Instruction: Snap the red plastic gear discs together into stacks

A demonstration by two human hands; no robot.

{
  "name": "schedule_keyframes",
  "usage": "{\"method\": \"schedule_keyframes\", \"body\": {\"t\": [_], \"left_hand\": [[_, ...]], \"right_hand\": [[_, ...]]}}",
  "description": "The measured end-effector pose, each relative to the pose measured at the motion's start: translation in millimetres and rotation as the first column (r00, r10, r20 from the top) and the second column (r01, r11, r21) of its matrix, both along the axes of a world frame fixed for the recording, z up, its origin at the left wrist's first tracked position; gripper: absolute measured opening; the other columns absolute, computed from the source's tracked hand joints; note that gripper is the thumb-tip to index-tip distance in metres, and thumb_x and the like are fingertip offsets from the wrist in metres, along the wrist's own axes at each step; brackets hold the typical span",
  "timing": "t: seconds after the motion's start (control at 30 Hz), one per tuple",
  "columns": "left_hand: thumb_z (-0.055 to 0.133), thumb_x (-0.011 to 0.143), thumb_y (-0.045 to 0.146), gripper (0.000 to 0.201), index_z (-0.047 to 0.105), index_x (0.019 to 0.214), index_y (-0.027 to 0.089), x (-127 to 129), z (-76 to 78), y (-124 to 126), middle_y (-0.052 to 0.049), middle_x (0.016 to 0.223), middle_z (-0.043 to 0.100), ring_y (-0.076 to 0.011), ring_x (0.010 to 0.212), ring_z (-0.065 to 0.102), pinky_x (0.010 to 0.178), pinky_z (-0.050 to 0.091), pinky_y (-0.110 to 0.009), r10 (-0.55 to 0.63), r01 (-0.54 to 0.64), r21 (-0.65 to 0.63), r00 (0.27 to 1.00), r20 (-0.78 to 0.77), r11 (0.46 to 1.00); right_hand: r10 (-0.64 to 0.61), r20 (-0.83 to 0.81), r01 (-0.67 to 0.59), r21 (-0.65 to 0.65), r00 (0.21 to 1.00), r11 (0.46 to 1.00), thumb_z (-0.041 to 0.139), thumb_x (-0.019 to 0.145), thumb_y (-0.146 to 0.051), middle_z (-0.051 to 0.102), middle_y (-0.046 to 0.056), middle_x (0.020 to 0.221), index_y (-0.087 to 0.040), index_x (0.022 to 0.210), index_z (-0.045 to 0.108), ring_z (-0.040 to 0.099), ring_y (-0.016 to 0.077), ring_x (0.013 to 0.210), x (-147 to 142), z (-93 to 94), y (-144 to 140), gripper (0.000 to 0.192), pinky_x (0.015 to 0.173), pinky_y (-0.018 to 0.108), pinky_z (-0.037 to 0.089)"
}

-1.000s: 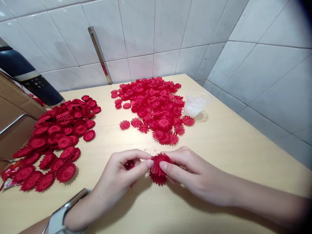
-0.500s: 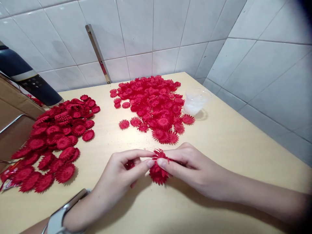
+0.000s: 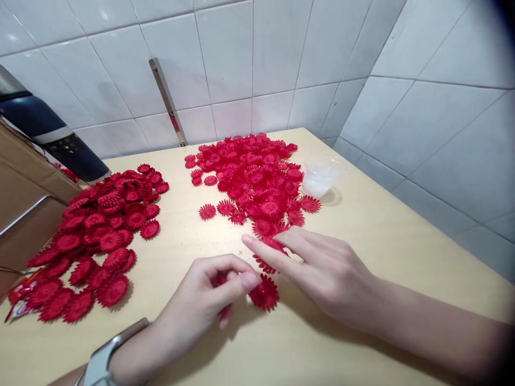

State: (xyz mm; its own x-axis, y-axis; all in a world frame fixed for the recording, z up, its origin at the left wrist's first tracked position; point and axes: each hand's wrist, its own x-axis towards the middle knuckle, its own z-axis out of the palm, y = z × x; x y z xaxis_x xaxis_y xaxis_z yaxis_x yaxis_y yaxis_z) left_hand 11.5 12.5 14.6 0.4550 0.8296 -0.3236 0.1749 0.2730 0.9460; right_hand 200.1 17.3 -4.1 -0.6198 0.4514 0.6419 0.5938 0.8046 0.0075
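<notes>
My left hand (image 3: 219, 287) pinches the edge of a red, toothed felt flower piece (image 3: 265, 293) between thumb and forefinger. More red material shows inside its curled fingers, mostly hidden. Just above and to the right is my right hand (image 3: 322, 268), its thumb stretched out to the left. Behind that thumb, between it and the other fingers, is another red flower piece (image 3: 263, 264), partly covered. The right hand's fingertips overlap the near end of a heap of similar red flower pieces (image 3: 253, 177).
A second heap of red flower pieces (image 3: 96, 236) spreads on the left of the table (image 3: 189, 364). Further left stand a cardboard box (image 3: 36, 187) and a dark bottle (image 3: 56, 134). A clear plastic cup (image 3: 322, 177) with white contents is at right. Tiled walls (image 3: 273, 48) border the table.
My hands were together on the red flower pieces; now they are apart. The right hand has moved up and away towards the middle heap, while the left keeps its pinch. The view has tilted slightly.
</notes>
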Motion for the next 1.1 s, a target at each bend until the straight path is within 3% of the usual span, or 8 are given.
{"method": "schedule_keyframes", "body": {"t": [0.07, 0.33, 0.63, 0.8, 0.87, 0.9, 1.03, 1.1], "left_hand": [[0.058, 0.078, 0.033, 0.019, 0.062, 0.077, 0.014, 0, -1.3, 0, 0.008, 0.044, 0.041, -0.0028, 0.033, 0.034, 0.035, 0.025, -0.015, 0.001, -0.001, -0.012, 1.0, 0.003, 1.0], [0.059, 0.078, 0.035, 0.02, 0.058, 0.081, 0.015, 0, -8.0, 0, 0.01, 0.047, 0.036, -0.0018, 0.033, 0.032, 0.033, 0.027, -0.014, 0.036, -0.036, -0.006, 0.996, 0.078, 0.999], [0.061, 0.076, 0.039, 0.025, 0.058, 0.076, 0.014, -3, -3.8, 1, 0.007, 0.052, 0.043, -0.0012, 0.035, 0.035, 0.035, 0.026, -0.014, 0.013, -0.009, -0.042, 0.996, 0.094, 0.999], [0.062, 0.074, 0.04, 0.026, 0.059, 0.076, 0.014, -1, -2.2, 2, 0.009, 0.047, 0.039, -0.0018, 0.034, 0.034, 0.034, 0.024, -0.015, 0.05, -0.04, -0.081, 0.99, 0.13, 0.996], [0.061, 0.075, 0.036, 0.022, 0.058, 0.073, 0.014, -2, -1.8, 2, 0.009, 0.046, 0.039, -0.0019, 0.033, 0.033, 0.034, 0.023, -0.015, 0.063, -0.052, -0.081, 0.989, 0.136, 0.995], [0.061, 0.076, 0.035, 0.021, 0.057, 0.072, 0.014, -2, -1.7, 2, 0.009, 0.045, 0.039, -0.002, 0.033, 0.033, 0.034, 0.023, -0.015, 0.06, -0.05, -0.077, 0.988, 0.141, 0.996], [0.059, 0.077, 0.033, 0.021, 0.057, 0.069, 0.014, -4, -2.1, 0, 0.007, 0.047, 0.044, -0.0021, 0.034, 0.034, 0.035, 0.024, -0.015, 0.026, -0.023, -0.022, 0.993, 0.114, 0.999], [0.059, 0.077, 0.035, 0.022, 0.057, 0.07, 0.014, -4, -2.9, 0, 0.006, 0.049, 0.045, -0.0025, 0.035, 0.035, 0.035, 0.025, -0.016, 0.029, -0.03, 0.01, 0.997, 0.073, 1.0]], "right_hand": [[0.012, 0.022, -0.013, 0.017, 1.0, 1.0, 0.044, 0.086, -0.011, 0.059, 0.006, 0.067, -0.009, 0.118, 0.053, 0.053, 0.0175, 0.062, 0, -0.9, 0, 0.033, 0.054, 0.028, 0.043], [0.12, -0.145, -0.148, -0.207, 0.982, 0.967, 0.043, 0.085, -0.009, 0.061, 0.008, 0.078, -0.014, 0.126, 0.042, 0.054, 0.0182, 0.067, -8, -3.8, -5, 0.042, 0.056, 0.03, 0.045], [0.137, -0.266, -0.238, -0.394, 0.954, 0.888, 0.044, 0.081, -0.016, 0.061, 0.01, 0.08, -0.01, 0.121, 0.046, 0.054, 0.019, 0.067, -11, -4.0, -4, 0.04, 0.058, 0.033, 0.049], [0.135, -0.339, -0.306, -0.524, 0.931, 0.795, 0.033, 0.088, -0.015, 0.062, 0.011, 0.093, -0.014, 0.124, 0.043, 0.058, 0.0193, 0.083, -9, 1.0, -9, 0.038, 0.073, 0.034, 0.049], [0.039, -0.4, -0.311, -0.644, 0.916, 0.699, 0.034, 0.089, -0.017, 0.063, 0.008, 0.089, -0.017, 0.128, 0.038, 0.06, 0.0179, 0.079, -10, 1.6, -11, 0.039, 0.073, 0.034, 0.049], [-0.039, -0.443, -0.327, -0.716, 0.896, 0.617, 0.036, 0.089, -0.019, 0.063, 0.006, 0.086, -0.019, 0.129, 0.035, 0.06, 0.0169, 0.076, -11, 2.1, -11, 0.04, 0.071, 0.033, 0.049], [-0.346, -0.589, -0.574, -0.804, 0.73, 0.157, 0.051, 0.085, -0.024, 0.062, -0.001, 0.075, -0.024, 0.122, 0.034, 0.06, 0.0133, 0.066, -13, 5.2, -7, 0.041, 0.063, 0.029, 0.049], [-0.408, -0.614, -0.669, -0.743, 0.676, 0.01, 0.059, 0.08, -0.024, 0.062, -0.003, 0.066, -0.02, 0.107, 0.043, 0.059, 0.0116, 0.059, -12, 5.9, -4, 0.031, 0.059, 0.026, 0.047]]}}
